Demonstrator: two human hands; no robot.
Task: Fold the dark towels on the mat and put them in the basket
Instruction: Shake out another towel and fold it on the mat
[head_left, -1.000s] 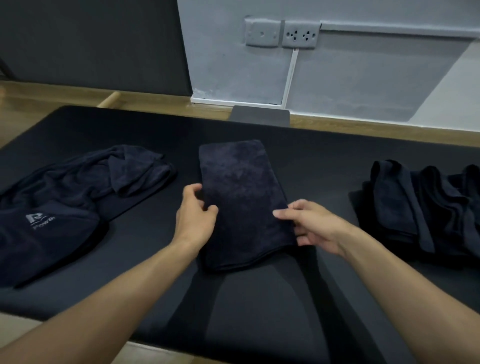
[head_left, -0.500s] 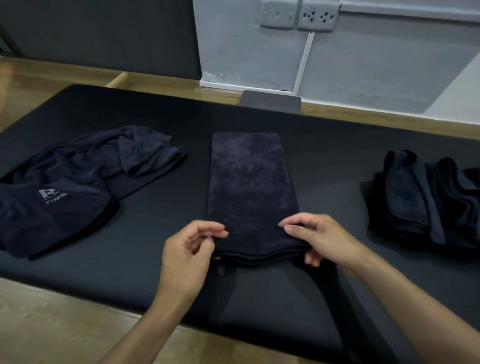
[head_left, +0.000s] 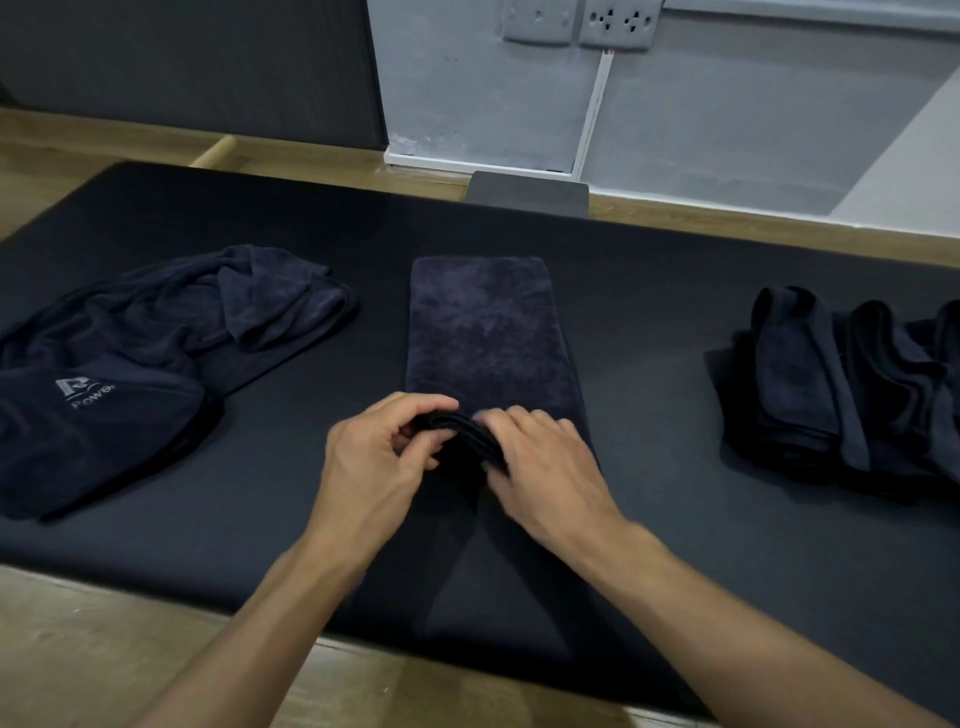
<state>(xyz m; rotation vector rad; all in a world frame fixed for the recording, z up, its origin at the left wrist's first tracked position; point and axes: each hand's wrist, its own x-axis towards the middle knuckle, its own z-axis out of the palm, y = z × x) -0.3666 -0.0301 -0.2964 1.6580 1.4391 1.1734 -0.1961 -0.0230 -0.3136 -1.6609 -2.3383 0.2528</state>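
left hand (head_left: 379, 462), right hand (head_left: 545, 467): fingers (head_left: 431, 402) pinch towel (head_left: 488, 332) near end | risk: stacked layers may slip; fold skews

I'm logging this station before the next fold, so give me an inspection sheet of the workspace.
Surface: black mat on a wooden surface.
Job's things: folded towel at centre; crumpled pile on the left; stack on the right; no basket in view.
Clutter: grey slab at the mat's far edge.
Grippers: left hand grips the towel's near end; right hand on the same end, blurred, grip unclear.
Cables: nothing seen; a white conduit runs down from the sockets.
Surroundings: grey wall, dark panel to its left.
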